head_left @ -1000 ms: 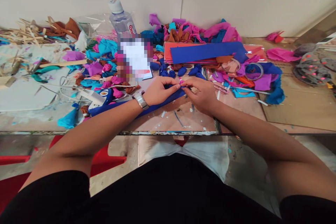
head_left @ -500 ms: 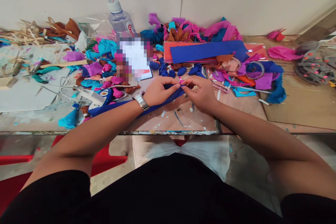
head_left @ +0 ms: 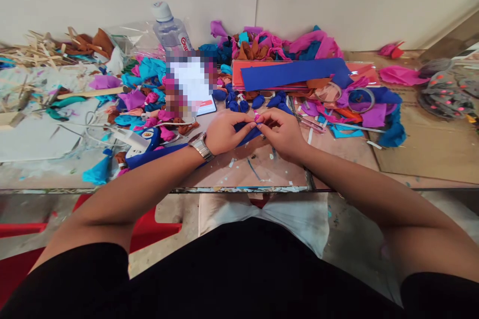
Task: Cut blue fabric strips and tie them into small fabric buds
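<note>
My left hand (head_left: 225, 132), with a metal watch (head_left: 202, 146) on its wrist, pinches the end of a long blue crepe paper strip (head_left: 159, 155). The strip runs back to the left under my left forearm. Thumb and fingertips of my right hand (head_left: 285, 134) close on the same end, touching the left fingertips. The paper's very edge is hidden between the fingers. Just beyond my hands lie several blue paper bundles (head_left: 239, 103). Another flat blue paper strip (head_left: 292, 73) rests on a stack of red-orange sheets (head_left: 236, 76).
A water bottle (head_left: 172, 35) and a lit phone (head_left: 205, 107) stand beyond my left hand. Left are crumpled paper pieces, a white plug (head_left: 130, 138) with cable, green-handled pliers (head_left: 67, 102) and wood sticks (head_left: 41, 50). Tape rolls (head_left: 361, 100) and cardboard (head_left: 430, 154) are right.
Both hands stay together at the strip's end, with only small finger shifts. The whole view has moved very slightly.
</note>
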### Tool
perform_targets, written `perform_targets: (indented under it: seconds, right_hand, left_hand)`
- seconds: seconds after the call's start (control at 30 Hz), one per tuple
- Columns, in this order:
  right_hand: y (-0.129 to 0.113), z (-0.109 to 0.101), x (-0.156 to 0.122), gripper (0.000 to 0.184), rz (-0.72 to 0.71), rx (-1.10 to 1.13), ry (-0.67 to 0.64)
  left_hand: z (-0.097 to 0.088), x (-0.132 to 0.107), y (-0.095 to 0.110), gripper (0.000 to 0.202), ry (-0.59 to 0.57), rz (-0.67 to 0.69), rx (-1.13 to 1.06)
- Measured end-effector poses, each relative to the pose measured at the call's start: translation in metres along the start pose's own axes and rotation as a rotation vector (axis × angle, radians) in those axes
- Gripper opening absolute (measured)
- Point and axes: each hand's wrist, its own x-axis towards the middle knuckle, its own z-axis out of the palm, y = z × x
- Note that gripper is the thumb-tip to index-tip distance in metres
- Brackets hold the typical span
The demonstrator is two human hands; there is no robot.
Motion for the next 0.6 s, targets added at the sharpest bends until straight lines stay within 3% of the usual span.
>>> perform_targets:
  seconds: [0.27, 0.6]
  right_hand:
    - [-0.0017, -0.0062, 0.0020, 0.005, -0.106, -0.091, -0.037]
    - [-0.0035, -0.0005, 0.0015, 0.007, -0.027, -0.044, 0.006]
  left_hand:
    - [-0.0007, 0.0001, -0.0004, 0.033, -0.011, 0.021, 0.051]
    - [0.0008, 0.0005, -0.0001, 0.032, -0.003, 0.052, 0.091]
